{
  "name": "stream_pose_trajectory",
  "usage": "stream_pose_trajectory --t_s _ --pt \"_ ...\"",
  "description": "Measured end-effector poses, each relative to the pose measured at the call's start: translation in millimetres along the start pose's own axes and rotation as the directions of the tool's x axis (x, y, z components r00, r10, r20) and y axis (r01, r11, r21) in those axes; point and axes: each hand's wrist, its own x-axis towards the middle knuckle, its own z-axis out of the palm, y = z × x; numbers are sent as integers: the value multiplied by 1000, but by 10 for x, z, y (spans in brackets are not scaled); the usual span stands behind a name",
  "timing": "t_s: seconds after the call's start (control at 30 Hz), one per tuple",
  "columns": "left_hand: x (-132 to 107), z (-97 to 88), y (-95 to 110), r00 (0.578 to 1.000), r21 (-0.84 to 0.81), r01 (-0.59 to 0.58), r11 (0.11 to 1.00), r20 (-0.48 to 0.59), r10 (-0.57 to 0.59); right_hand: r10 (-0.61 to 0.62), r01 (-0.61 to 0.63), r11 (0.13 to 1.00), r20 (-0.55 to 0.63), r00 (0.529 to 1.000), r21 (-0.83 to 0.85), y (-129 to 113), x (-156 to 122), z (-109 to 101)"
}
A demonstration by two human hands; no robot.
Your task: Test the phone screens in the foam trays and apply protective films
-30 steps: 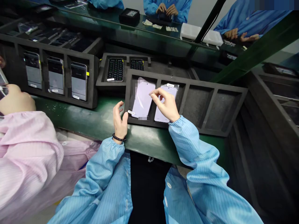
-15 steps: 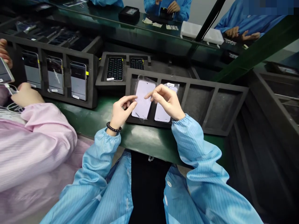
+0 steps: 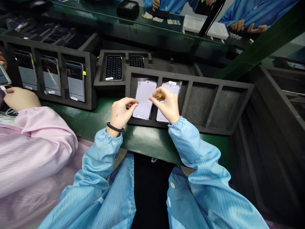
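A smartphone [image 3: 144, 101] with a pale lit screen and a small white label near its lower edge is in the leftmost compartment of a black foam tray [image 3: 202, 105]. My left hand [image 3: 123, 109], wearing a dark beaded bracelet, has thumb and fingertips pinched together at that phone's left edge. Over its right edge my right hand [image 3: 166, 103] makes a similar pinch; whatever is between the fingertips is too small to tell. Beneath my right hand a second lit smartphone [image 3: 162, 115], labelled at the top, is partly covered. A yellow tab [image 3: 159, 95] shows by the right fingers.
Behind sits another foam tray [image 3: 101, 74] with two phones showing dark test grids. A tray [image 3: 91, 79] of upright phones stands at left, beside a co-worker's pink sleeve [image 3: 47, 133] and hand. A green post [image 3: 257, 41] slants at right. Co-workers' hands and a white case [image 3: 205, 27] are beyond.
Both my hands have closed into pinches over the left phone. The clear film around it shows less, and a white label now shows at its lower edge. The view has shifted slightly.
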Motion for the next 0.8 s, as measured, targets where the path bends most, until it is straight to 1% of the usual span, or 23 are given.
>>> stream_pose_trajectory --t_s 0.07,0.17,0.27,0.37,0.47,0.6,0.8 --pt "3 -27 22 1000 -7 -7 1000 11 7 14 -15 999 18 1000 44 -58 -13 -27" --pt "5 -64 41 1000 -10 -19 1000 0 19 30 -33 995 40 999 89 -132 -35 -60" --pt "6 -71 23 999 23 -52 998 7 52 2 -5 999 48 999 52 -128 -36 -55" --pt "-6 -53 -10 998 46 -65 997 22 64 -22 22 1000 44 999 -8 -60 -14 -35" --pt "-29 -47 -20 998 51 -63 997 30 62 -8 8 1000 46 999 1 -11 3 -37" --pt "-41 -60 -9 996 66 -76 995 39 74 -4 3 1000 59 998 16 -14 -2 -58" --pt "-27 -22 -33 994 133 -108 985 34 105 -23 26 997 51 998 -69 26 -7 -41"
